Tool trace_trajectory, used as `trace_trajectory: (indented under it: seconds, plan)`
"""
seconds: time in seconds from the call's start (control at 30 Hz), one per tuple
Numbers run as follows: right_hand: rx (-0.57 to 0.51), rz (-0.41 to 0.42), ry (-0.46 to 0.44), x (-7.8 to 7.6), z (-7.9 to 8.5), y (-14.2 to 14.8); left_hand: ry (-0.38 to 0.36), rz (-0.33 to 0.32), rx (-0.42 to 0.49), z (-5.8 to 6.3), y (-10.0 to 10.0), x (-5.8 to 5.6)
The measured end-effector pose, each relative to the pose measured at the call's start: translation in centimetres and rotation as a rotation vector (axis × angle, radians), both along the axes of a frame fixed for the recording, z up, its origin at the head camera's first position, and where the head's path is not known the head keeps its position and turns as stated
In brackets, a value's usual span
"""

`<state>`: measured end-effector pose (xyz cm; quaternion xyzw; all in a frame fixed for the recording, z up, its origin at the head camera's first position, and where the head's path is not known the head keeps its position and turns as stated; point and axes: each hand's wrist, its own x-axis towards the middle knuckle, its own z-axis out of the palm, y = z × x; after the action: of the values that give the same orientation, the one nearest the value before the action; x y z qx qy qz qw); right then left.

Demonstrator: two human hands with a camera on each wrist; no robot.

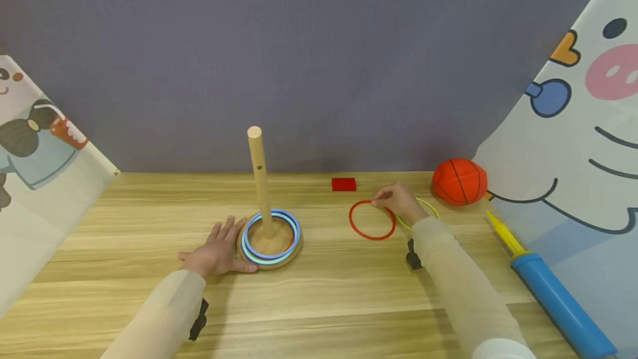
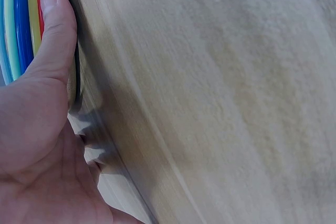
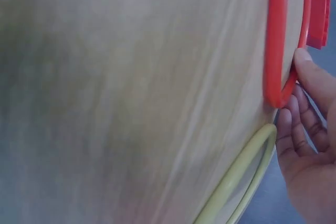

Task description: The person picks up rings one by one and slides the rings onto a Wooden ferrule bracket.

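Observation:
A wooden stand with an upright post (image 1: 260, 181) and a round base (image 1: 267, 245) is left of centre in the head view. Stacked rings lie on the base around the post; the left wrist view shows light blue, mint, dark blue (image 2: 21, 19), yellow and red ones. My left hand (image 1: 215, 252) touches the base's left side, fingers spread, thumb along its front edge. To the right, my right hand (image 1: 400, 203) pinches the far edge of a red ring (image 3: 276, 40) between thumb and fingers. Beside it lies a yellow ring (image 3: 231, 182), partly hidden by that hand in the head view.
A red toy brick (image 1: 344, 184) lies near the table's back edge. At the back right sits a red ball (image 1: 459, 181), with a blue pump (image 1: 560, 301) with a yellow nozzle along the right side. A grey wall (image 1: 299, 71) rises behind the table.

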<state>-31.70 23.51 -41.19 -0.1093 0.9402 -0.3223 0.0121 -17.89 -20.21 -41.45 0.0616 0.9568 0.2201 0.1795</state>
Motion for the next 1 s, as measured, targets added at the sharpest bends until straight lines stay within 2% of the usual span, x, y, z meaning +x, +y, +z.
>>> trace_trajectory:
  seconds: [0.17, 0.57, 0.77, 1.0]
  plan:
    - [0.002, 0.032, 0.020, 0.3, 0.0, 0.1, -0.011, 0.011, -0.009, -0.1, 0.0, -0.1]
    - [-0.036, 0.045, -0.033, 1.6, 0.3, 0.1, 0.002, 0.010, -0.004, -0.1, -0.1, -0.1]
    - [-0.116, 0.054, -0.069, 2.5, 0.3, 0.4, -0.034, -0.002, -0.004, 0.1, -0.2, -0.1]
    - [-0.172, 0.031, -0.059, 3.4, 0.7, 0.5, -0.020, -0.002, 0.007, -0.2, -0.1, -0.1]
